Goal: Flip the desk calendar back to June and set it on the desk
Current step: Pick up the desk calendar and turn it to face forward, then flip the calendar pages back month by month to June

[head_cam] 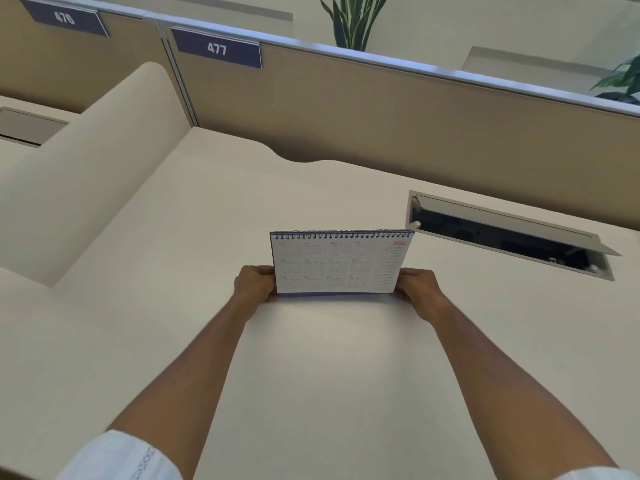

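A spiral-bound desk calendar (pixel 337 263) stands upright in the middle of the cream desk (pixel 329 375), its wire binding along the top. The page facing me is a whole-year overview with small month grids and a red "2026" at the top right. My left hand (pixel 254 284) grips the calendar's lower left edge, and my right hand (pixel 417 285) grips its lower right edge. The calendar's bottom edge is at or just above the desk surface; I cannot tell whether it touches.
An open cable hatch (pixel 502 233) is set into the desk to the right of the calendar. A tan partition (pixel 381 109) with the label 477 (pixel 217 48) closes off the back. A curved cream divider (pixel 86 174) rises at the left. Plants (pixel 353 19) stand behind the partition.
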`<state>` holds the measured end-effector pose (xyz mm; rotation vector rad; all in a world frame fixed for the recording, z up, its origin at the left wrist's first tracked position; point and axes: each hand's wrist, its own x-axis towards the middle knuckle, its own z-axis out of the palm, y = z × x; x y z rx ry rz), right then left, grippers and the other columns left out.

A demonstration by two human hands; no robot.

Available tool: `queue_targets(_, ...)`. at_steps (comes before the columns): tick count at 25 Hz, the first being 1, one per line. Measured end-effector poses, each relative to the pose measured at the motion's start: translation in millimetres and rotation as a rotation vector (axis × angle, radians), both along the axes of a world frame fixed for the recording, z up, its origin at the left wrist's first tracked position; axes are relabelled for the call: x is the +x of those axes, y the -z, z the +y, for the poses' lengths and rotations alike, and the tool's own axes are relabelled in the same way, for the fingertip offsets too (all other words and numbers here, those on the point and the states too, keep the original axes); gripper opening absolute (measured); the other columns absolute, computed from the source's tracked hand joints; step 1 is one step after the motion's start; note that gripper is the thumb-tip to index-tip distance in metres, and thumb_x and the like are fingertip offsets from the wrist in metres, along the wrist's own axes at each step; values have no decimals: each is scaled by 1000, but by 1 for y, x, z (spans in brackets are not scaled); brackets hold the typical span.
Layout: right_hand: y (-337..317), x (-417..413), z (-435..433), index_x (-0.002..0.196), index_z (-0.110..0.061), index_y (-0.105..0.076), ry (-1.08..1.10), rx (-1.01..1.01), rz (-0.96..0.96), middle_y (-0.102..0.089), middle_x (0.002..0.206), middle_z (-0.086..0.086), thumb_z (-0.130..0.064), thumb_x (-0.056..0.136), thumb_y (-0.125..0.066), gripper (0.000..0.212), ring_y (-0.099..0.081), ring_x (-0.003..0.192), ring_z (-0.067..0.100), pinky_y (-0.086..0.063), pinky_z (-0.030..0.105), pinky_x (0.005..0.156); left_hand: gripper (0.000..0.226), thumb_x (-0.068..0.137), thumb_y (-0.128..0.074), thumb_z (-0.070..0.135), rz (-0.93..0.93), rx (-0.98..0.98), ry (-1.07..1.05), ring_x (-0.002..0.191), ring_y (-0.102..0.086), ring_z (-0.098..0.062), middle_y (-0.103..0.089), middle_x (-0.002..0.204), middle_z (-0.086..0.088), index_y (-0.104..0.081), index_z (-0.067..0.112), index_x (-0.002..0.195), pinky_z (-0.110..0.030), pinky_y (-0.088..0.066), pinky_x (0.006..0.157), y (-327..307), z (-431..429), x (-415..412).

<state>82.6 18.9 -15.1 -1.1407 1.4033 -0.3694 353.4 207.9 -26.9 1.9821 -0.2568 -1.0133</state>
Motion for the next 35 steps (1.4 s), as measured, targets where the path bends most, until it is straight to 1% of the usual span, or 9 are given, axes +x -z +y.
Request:
queue_targets(2,0,3,-5,90,-10,-81,-67,3,69,-80,97,11,0,88,-76,11,-77,85,25,-64,35,79,19,89,-76,11,-55,13,26,48,-69,-9,-77,61,9,-82,29,84,-28,-63,60,3,-1,0)
queue_targets(6,-3,10,-9,82,-15,-78,-157,-37,167,-77,86,7,-9,93,-73,14,-73,71,19,-56,24,57,21,89,-72,18,-145,33,61,43,-57,-19,-73,58,-2,-81,30,74,-34,-61,63,9,-3,1)
queue_targets(9,-3,12,-9,93,-12,-79,-196,-61,187,-76,88,7,-10,94,-72,7,-74,77,21,-60,28,65,18,92,-70,20,-173,37,54,38,-59,-11,-72,54,10,-82,29,82,-31,-63,59,10,-3,1)
queue_targets(12,-1,11,-8,98,-11,-78,-195,-72,175,-77,92,8,-9,95,-71,8,-75,84,24,-63,35,80,15,93,-71,19,-161,16,39,52,-70,-16,-79,73,9,-81,30,93,-37,-68,69,11,-3,-2)
queue_targets(15,0,10,-8,93,-13,-78,-188,-70,144,-77,92,8,-7,94,-71,9,-74,83,23,-62,33,77,22,91,-71,15,-159,2,42,51,-69,-16,-78,67,12,-79,34,84,-36,-68,69,11,-2,-2)
queue_targets(20,4,7,-7,99,-14,-81,-153,-67,92,-79,90,2,-8,92,-74,12,-76,83,20,-64,30,75,26,93,-70,12,-104,-29,20,54,-70,-11,-76,62,19,-79,36,89,-24,-63,57,10,-1,-2)
queue_targets(26,11,-1,3,92,-16,-82,26,-87,-24,-82,94,6,-3,93,-69,19,-78,91,26,-64,38,85,7,95,-75,18,50,-131,-164,64,-78,-11,-82,74,5,-79,21,100,-21,-61,54,11,5,-3)
queue_targets(30,11,-6,14,93,-11,-82,121,-81,-120,-82,96,9,-1,93,-66,18,-79,91,26,-64,36,86,12,100,-67,12,171,-207,-358,80,-79,-26,-80,97,-14,-75,7,108,-28,-65,60,11,20,-6)
queue_targets(35,11,-16,38,99,-7,-78,268,-136,-176,-79,100,14,-5,95,-65,14,-74,91,28,-60,45,96,14,92,-57,2,241,-229,-444,70,-72,-31,-72,87,-19,-70,0,86,-33,-64,58,3,43,-20)
